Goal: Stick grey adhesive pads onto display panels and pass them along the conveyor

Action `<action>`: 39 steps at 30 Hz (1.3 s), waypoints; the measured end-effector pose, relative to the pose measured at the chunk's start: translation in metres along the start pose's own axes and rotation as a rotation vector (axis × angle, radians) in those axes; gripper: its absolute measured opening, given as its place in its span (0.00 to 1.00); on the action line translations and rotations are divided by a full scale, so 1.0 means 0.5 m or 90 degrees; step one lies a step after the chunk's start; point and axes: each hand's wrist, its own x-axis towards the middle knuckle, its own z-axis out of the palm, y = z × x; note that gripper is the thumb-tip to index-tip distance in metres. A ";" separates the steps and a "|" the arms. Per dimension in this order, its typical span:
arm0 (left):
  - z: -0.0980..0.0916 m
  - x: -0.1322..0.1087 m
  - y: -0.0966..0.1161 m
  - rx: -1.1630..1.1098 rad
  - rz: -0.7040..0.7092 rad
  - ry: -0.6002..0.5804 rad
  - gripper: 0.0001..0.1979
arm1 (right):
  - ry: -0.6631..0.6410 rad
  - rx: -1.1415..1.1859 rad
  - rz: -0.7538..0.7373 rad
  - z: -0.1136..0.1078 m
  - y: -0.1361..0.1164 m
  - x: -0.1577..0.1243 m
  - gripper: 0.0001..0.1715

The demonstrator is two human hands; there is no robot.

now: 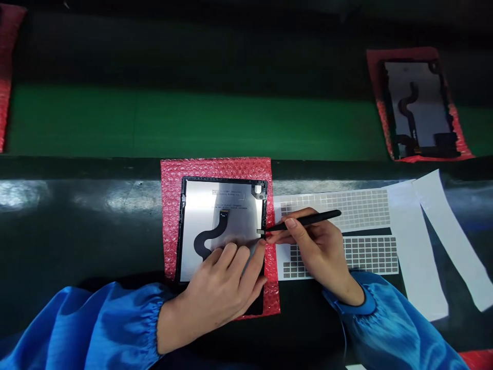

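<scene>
A tablet screen panel (200, 198) lies back side up, with a silver backing, a black frame and a curved black flex cable (202, 240). My left hand (227, 275) rests across its lower part, fingers stretched out and the index fingertip at the right edge. In my right hand (316, 244) is a pair of black tweezers (311, 218). Their tip meets a small grey sticker (261, 232) at the panel's right edge, just above the left index fingertip. The lower part of the panel is hidden under my left hand.
Red bubble wrap (171, 205) lies beneath the panel. Right of it are sheets of small grey stickers (370, 205) and white paper strips (423, 267). Another screen panel (427, 113) sits on red wrap at the back right, on the green surface (192, 123).
</scene>
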 end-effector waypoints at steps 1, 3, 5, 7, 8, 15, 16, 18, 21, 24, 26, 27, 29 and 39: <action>0.000 0.000 0.000 -0.004 -0.001 -0.005 0.29 | 0.002 -0.002 -0.004 0.001 0.000 0.001 0.10; 0.000 0.001 0.000 -0.012 -0.004 -0.010 0.30 | 0.006 -0.011 -0.009 0.003 0.000 0.002 0.10; 0.001 0.001 -0.001 -0.018 -0.007 -0.007 0.30 | 0.008 -0.020 -0.008 0.004 0.000 0.003 0.11; 0.003 0.002 -0.001 -0.019 -0.010 -0.001 0.31 | 0.006 -0.025 -0.004 0.004 0.002 0.004 0.11; 0.004 0.002 -0.001 -0.018 -0.011 -0.003 0.31 | 0.004 -0.025 -0.004 0.003 0.002 0.004 0.11; 0.001 0.010 0.000 -0.016 -0.021 -0.018 0.31 | 0.004 -0.021 -0.002 -0.002 0.005 0.002 0.09; 0.001 0.011 0.001 -0.017 -0.023 -0.013 0.30 | 0.003 -0.020 -0.003 -0.002 0.005 0.002 0.09; 0.002 0.011 0.001 -0.018 -0.025 -0.007 0.30 | 0.003 -0.021 -0.008 -0.001 0.008 0.003 0.09; 0.002 0.011 0.001 -0.022 -0.026 -0.004 0.31 | 0.009 -0.019 -0.014 0.001 0.011 0.003 0.09; 0.002 0.013 0.000 -0.028 -0.028 -0.007 0.31 | 0.024 -0.006 -0.014 0.001 0.004 0.002 0.10; 0.002 0.016 -0.002 -0.036 -0.039 -0.003 0.31 | 0.033 -0.001 -0.024 -0.003 -0.008 -0.001 0.12; 0.001 0.017 -0.003 -0.041 -0.046 -0.001 0.31 | 0.043 -0.006 -0.033 -0.007 -0.015 -0.003 0.12; -0.002 0.020 -0.006 -0.052 -0.054 0.002 0.30 | 0.075 -0.029 -0.055 -0.019 -0.031 -0.007 0.11; -0.022 0.057 0.026 -0.018 0.078 -0.002 0.24 | 0.078 -0.148 -0.104 -0.090 -0.025 -0.007 0.09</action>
